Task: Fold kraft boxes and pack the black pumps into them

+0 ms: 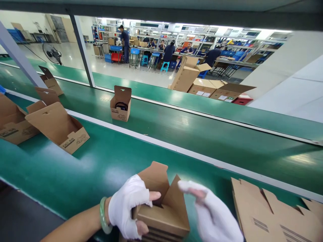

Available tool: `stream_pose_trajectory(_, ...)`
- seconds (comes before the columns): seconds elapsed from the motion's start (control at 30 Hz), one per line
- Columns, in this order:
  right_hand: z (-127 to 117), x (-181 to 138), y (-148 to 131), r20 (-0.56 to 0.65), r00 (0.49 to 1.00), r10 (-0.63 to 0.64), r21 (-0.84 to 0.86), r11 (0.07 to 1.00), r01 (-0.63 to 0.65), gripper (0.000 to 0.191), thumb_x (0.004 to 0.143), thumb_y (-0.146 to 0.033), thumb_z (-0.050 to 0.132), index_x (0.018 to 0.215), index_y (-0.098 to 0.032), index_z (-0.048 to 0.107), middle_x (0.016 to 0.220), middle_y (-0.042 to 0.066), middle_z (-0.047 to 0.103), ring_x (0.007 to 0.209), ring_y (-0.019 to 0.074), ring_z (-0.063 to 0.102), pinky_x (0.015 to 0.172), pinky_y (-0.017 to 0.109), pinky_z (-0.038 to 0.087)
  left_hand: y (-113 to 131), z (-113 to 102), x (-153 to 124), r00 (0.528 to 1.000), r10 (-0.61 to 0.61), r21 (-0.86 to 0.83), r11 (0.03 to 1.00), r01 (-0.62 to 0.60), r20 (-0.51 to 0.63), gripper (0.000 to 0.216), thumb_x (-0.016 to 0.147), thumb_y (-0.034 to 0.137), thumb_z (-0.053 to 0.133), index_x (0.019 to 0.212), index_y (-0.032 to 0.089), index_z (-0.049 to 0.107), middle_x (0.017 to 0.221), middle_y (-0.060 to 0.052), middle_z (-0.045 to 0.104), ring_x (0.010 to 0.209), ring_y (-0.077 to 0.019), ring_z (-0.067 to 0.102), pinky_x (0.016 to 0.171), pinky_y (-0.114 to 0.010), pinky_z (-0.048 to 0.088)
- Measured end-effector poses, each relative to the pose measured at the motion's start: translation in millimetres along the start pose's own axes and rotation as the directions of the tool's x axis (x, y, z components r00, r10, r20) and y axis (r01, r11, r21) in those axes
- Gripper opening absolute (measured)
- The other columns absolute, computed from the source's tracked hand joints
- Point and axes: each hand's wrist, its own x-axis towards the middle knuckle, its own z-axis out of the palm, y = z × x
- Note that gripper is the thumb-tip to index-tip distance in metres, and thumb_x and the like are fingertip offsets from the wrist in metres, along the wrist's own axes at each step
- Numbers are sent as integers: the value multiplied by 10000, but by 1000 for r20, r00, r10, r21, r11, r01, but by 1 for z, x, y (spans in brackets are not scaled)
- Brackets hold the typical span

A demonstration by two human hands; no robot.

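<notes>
My left hand (130, 208), in a white fingertip-less glove with a green bangle at the wrist, grips the left side of a small brown cardboard box (164, 211) at the near edge of the green conveyor belt (106, 161). The box's top flaps stand open. My right hand (214, 215), also gloved, hovers blurred just right of the box with its fingers spread, close to a flap; contact is unclear.
Flat unfolded carton blanks (272, 215) lie at the right. Open boxes (58, 127) sit at the left on the belt, and one small box (121, 104) holding a dark item stands farther off. Large cartons (202, 80) and several seated people (169, 50) are beyond the line.
</notes>
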Motion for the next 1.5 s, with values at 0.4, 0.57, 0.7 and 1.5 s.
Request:
stream_pose_trajectory(0.4,24,34,-8,795,601,82,520,418,-745,605,834,-460,681,1353,-205,505,1371,128,560,1230,319,546,1063,508,408,6,-4,-4,969,-241,-6,970,242,60,1009,760,655,563,1524,251,43,1565,-187,215,1416,-434,269,1151,-577,221)
stream_pose_trajectory(0.57,11,41,12,851,525,3,474,423,-772,570,818,-483,689,1294,-193,570,1308,129,607,1166,298,595,1030,482,428,3,-2,-8,934,-330,-330,874,356,134,1141,686,588,661,1522,209,-17,1513,-203,285,1366,-398,371,1122,-549,309)
stream_pose_trajectory(0.7,-3,57,25,878,479,-11,404,554,-728,613,770,-577,702,1230,-182,612,1387,136,545,1279,294,506,1077,449,374,1,-1,-12,945,-311,-350,878,326,100,1026,677,520,707,1503,244,165,1219,-111,527,1176,-338,522,1112,-540,308)
stream_pose_trajectory(1.5,-3,53,-64,456,718,-525,-278,682,676,322,951,-259,469,1243,-144,541,1276,126,624,1183,252,571,971,393,480,-38,-56,23,707,-662,-545,699,463,-248,633,804,473,653,1335,178,475,1274,-116,587,1197,-283,525,1049,-409,387)
